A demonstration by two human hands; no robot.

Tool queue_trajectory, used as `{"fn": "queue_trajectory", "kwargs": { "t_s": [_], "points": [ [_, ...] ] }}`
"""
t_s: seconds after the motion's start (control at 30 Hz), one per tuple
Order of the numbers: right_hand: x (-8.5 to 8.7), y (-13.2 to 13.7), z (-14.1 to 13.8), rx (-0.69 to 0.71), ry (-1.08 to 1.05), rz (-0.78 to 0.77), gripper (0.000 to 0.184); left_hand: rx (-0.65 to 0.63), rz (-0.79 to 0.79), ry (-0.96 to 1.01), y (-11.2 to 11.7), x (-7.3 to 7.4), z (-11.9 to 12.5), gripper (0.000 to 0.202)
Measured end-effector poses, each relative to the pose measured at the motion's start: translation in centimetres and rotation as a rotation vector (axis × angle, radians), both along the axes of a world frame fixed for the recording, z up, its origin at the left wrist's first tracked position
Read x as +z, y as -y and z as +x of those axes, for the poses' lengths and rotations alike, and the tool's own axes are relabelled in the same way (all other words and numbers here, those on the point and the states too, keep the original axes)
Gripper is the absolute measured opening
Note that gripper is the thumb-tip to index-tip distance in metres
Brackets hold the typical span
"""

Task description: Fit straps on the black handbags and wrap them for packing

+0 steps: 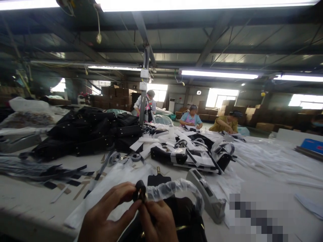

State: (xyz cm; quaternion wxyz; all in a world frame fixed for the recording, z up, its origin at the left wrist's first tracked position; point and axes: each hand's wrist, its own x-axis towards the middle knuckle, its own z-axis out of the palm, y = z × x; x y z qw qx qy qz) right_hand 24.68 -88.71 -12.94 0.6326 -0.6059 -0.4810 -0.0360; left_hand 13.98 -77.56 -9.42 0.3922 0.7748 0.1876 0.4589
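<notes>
Clock reference: dial centred on the two hands, 12 o'clock straight ahead.
Left hand [108, 211]: grasping; thumb and fingers pinch a black loop [140, 188] from the 9 o'clock side.
Right hand [161, 215]: grasping; fingers bent and closed at the near end of a wrapped handle [174, 187], just beside the loop. Exact contact point hidden.
Handle: clear film around it; arches from the fingertips toward 3 o'clock and bends down to the bag.
Black bag [188, 215]: on the table [262, 188] at 4 o'clock, partly covered by the right hand; gold-coloured trim visible.
Black tab [154, 180]: flat at 1 o'clock, gold-coloured fitting [158, 170] at its far end.
Tape dispenser [210, 198]: grey, at 3 o'clock, just beside the bag.
Dark strips [50, 173]: bundled and loose at 10 o'clock.
Black bag pile [93, 131]: heaped at 11 o'clock.
Wrapped bag group [181, 151]: at 1 o'clock, with white strips over it.
Blue box [313, 146]: at 2 o'clock, well apart from the hands.
Co-workers: one standing at 12 o'clock [146, 104]; two bent over work at 1 o'clock.
</notes>
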Motion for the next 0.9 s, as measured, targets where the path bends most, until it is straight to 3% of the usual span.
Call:
{"fn": "queue_trajectory", "kwargs": {
  "t_s": [0.13,0.2,0.33,0.63,0.9],
  "points": [
    [0.1,-0.1,-0.3,-0.055,0.081,-0.025,0.026,-0.08,-0.325,-0.067,-0.6,0.5,0.2,0.025],
    [0.1,-0.1,-0.3,-0.067,0.136,-0.061,0.027,-0.122,-0.403,-0.127,-1.4,0.6,0.2,0.028],
    [0.2,-0.2,-0.4,-0.088,0.162,-0.109,0.023,-0.233,-0.468,-0.203,-2.7,0.5,0.1,0.033],
    [-0.3,-0.8,-0.6,-0.135,0.135,-0.096,0.021,-0.227,-0.561,-0.149,-1.8,1.8,-0.1,0.04],
    [1.3,-0.8,-0.5,-0.086,0.074,-0.228,0.025,-0.22,-0.787,-0.075,-2.1,0.6,-0.4,0.041]
  ]
}}
